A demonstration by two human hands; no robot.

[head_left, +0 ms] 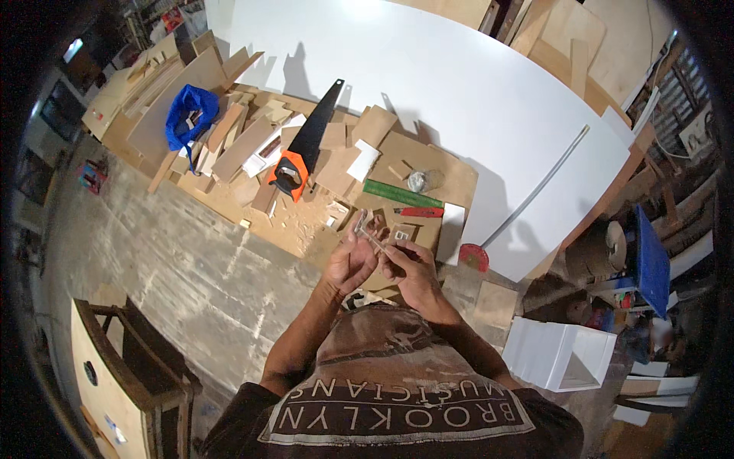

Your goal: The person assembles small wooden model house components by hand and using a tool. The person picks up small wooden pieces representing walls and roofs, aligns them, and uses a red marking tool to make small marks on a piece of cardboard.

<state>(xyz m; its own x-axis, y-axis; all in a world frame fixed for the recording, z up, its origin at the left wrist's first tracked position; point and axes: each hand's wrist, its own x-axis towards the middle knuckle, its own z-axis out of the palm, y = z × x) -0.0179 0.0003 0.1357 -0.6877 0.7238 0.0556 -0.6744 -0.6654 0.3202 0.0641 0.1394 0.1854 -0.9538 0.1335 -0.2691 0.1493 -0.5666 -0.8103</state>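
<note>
My left hand [352, 262] is raised close to my body, its fingers curled around one end of a thin, pale stick-like piece [372, 241]. The other end is pinched by my right hand [413, 269], a little to the right. The piece is too small to name exactly. Just beyond my hands lie a red utility knife [418, 212] and a green strip [401, 191]. A round, clear and silvery object [417, 181] rests behind the strip. Farther left, a handsaw [315, 131] with an orange handle leans over wood offcuts.
Piled offcuts [237, 141] and a blue bag [180, 111] cover the bench's left side. A large white panel [428, 65] spans the back, with a long metal rule [535, 183] and a red plate [474, 258] on it. A white box [562, 353] stands right; a wooden frame [126, 375] stands left.
</note>
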